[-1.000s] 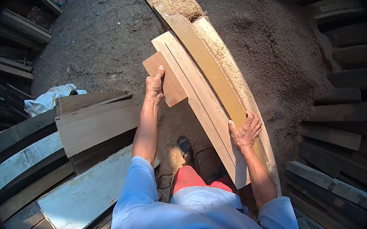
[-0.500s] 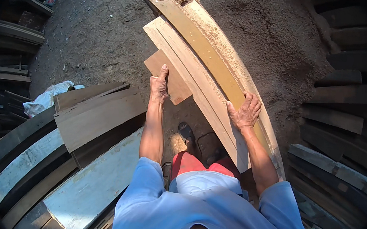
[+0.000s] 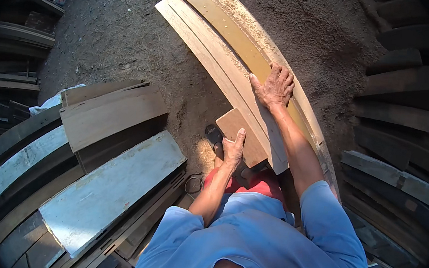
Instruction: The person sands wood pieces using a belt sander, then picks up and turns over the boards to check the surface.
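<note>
The person's left hand (image 3: 232, 149) holds a small, flat, brown wooden rectangle (image 3: 249, 139), thumb on top, fingers hidden below. The rectangle is by the near edge of a long, pale wooden board (image 3: 208, 65), close to the person's legs. The right hand (image 3: 275, 87) lies spread over a long, yellow-brown strip (image 3: 223, 25), its thumb on the pale board.
</note>
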A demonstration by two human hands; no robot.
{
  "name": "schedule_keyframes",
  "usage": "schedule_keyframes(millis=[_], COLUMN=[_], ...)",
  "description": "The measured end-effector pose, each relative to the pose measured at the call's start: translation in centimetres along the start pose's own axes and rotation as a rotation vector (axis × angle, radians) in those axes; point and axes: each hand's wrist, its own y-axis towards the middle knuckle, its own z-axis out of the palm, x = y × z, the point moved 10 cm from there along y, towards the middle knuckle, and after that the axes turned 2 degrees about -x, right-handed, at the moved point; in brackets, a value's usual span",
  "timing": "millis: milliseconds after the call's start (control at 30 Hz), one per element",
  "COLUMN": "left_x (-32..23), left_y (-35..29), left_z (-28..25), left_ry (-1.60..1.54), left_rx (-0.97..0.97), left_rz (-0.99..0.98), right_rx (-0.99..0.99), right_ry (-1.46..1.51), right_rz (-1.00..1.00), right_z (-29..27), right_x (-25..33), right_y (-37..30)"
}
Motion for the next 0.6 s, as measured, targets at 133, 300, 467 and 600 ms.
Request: schedule_keyframes(millis=[133,300,467,600], left_x=[3.5,10.4,6.1,3.6], left_y=[-6.0,-11.7,-12.0,-6.2], left_z=[1.1,-0.4,-4.3,-13.6], left_ry=[-0.001,0.088,-0.259,-0.462], left_rx=[0.05,0.185,0.121,-0.115], left_rz=[-0.035,-0.146,-0.301,-0.222], right_rx=[0.038,0.017,-0.019,-0.135], right_ry=[0.056,0.1,-0.089,-0.122], right_rz=[0.012,-0.133,-0.125,-0.044], right_z=[-0.5,-2.5,-4.9,-4.2], right_x=[-0.8,-5.0,-15.0,-21.4], right_y=[-0.3,-4.8,-16.1,-23.0])
